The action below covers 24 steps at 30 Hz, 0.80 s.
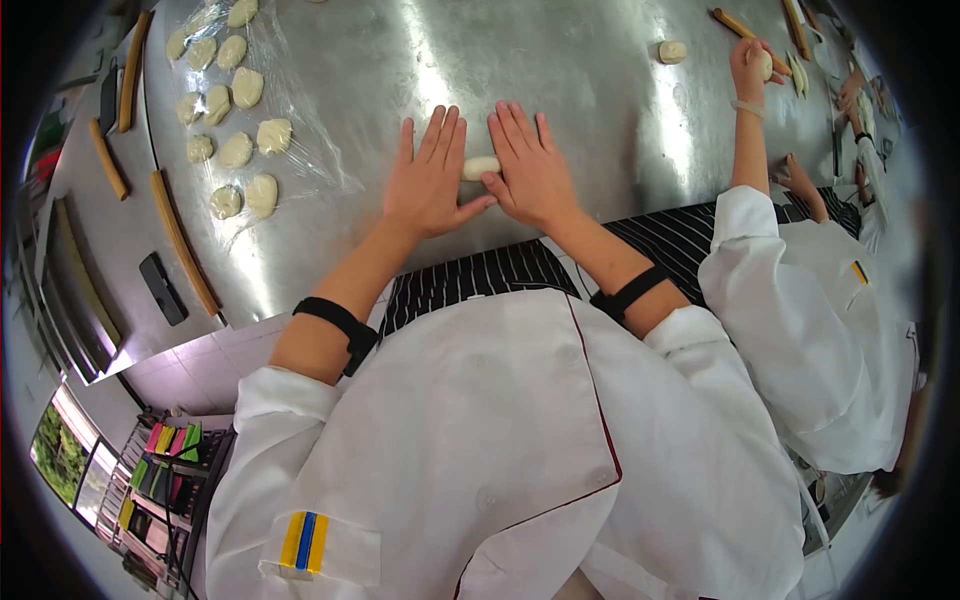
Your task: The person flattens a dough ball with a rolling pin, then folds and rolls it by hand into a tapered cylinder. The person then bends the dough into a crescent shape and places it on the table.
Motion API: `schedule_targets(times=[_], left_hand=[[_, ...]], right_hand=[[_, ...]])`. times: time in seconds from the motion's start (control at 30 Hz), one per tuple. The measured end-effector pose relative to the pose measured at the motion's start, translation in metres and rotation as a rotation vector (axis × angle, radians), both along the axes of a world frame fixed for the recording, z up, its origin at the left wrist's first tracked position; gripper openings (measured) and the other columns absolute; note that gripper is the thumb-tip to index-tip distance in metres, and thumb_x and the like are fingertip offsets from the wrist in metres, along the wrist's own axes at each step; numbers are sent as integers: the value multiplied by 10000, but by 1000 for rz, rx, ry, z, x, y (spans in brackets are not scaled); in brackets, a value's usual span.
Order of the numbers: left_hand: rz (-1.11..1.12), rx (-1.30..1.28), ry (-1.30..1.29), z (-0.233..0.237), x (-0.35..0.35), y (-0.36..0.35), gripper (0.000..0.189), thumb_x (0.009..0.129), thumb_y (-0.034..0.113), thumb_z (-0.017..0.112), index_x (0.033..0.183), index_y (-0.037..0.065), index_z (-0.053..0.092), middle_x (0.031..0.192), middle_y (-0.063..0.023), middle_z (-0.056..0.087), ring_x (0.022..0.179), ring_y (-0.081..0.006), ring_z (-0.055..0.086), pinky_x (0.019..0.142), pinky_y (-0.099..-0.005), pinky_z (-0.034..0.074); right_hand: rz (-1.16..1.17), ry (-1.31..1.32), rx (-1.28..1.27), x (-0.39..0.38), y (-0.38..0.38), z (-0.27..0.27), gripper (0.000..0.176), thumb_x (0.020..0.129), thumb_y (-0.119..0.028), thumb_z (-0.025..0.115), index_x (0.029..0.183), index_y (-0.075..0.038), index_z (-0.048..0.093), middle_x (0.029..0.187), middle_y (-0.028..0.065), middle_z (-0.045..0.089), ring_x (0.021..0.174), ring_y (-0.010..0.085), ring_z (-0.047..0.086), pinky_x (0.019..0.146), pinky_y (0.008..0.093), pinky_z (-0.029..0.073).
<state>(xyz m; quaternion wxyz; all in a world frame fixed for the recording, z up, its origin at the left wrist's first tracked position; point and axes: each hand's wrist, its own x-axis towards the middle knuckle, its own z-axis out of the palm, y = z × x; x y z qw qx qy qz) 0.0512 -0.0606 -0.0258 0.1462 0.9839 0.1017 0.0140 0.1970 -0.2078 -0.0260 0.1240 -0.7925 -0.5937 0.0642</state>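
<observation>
A short, pale roll of dough [481,168] lies on the steel table [400,95], partly hidden between my two hands. My left hand [432,175] rests flat with its fingers stretched forward, its inner edge beside the dough's left end. On the other side my right hand [530,170] is also flat and outstretched, its thumb at the dough's lower right edge. Neither hand is wrapped round the dough. To the left, several dough pieces [247,88] sit under or on clear plastic film [315,150].
Wooden rolling pins [183,240] and a black phone-like object [163,288] lie at the left. Another dough piece [672,52] sits at the back right. On my right, a co-worker's hand [750,65] holds dough near a rolling pin [735,22].
</observation>
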Motion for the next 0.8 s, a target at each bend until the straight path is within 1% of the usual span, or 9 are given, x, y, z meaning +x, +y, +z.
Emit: schedule_targets(times=[0.03,0.07,0.13,0.27,0.4,0.47,0.6,0.67,0.8], left_hand=[[10,-65,-13,0,-3,-3,1060,871,733,484,1566,-30,242,1646,-177,248,1557,-320,140,1212,-632,66],[13,-60,-16,-4,1,1,1060,871,733,484,1566,-30,242,1646,-177,248,1557,-320,140,1212,-632,66],[-26,90,7,-3,19,14,1087,858,792,444,1553,-29,288,1646,-146,268,1555,-286,152,1228,-602,85],[-93,154,3,-5,47,49,1132,841,827,434,1560,-33,268,1650,-143,257,1560,-282,129,1236,-582,80],[-92,180,55,5,24,25,1148,833,835,435,1555,-42,269,1647,-150,259,1559,-287,130,1240,-575,83],[-44,-60,15,0,3,3,1158,814,785,528,1561,-49,231,1650,-181,234,1560,-304,125,1238,-576,52],[-32,-31,1,1,17,15,1176,804,806,520,1556,-53,242,1647,-188,239,1559,-311,129,1235,-581,61],[-28,108,-9,-1,36,36,1181,801,837,494,1545,-55,280,1639,-183,261,1554,-297,154,1236,-582,83],[-15,74,17,4,28,28,1210,781,820,537,1547,-72,248,1642,-202,244,1557,-314,141,1229,-593,66]], right_hand=[[-13,49,6,-3,-2,0,732,991,-495,459,1498,30,397,1591,185,358,1512,332,265,1219,565,181],[-10,46,11,1,1,-4,732,991,-495,459,1498,30,397,1591,185,358,1512,332,265,1219,565,181],[1,-33,15,10,15,-7,722,996,-487,453,1495,33,397,1588,184,362,1510,334,268,1218,568,182],[-33,-72,87,27,41,-13,710,1002,-481,446,1484,39,405,1579,189,373,1509,340,269,1218,568,185],[2,-73,54,16,21,-11,720,1000,-486,448,1484,45,401,1575,198,375,1509,340,269,1220,565,184],[11,43,49,1,1,-6,722,998,-482,454,1482,50,400,1576,202,373,1508,340,270,1225,555,177],[33,-16,11,11,17,-6,724,994,-481,457,1485,48,400,1578,200,371,1509,341,270,1226,550,177],[22,-59,42,26,35,-6,731,989,-483,463,1488,47,398,1582,201,366,1508,340,273,1227,544,183],[25,-74,30,21,27,-5,728,985,-478,470,1490,41,399,1585,199,361,1508,337,274,1228,537,186]])
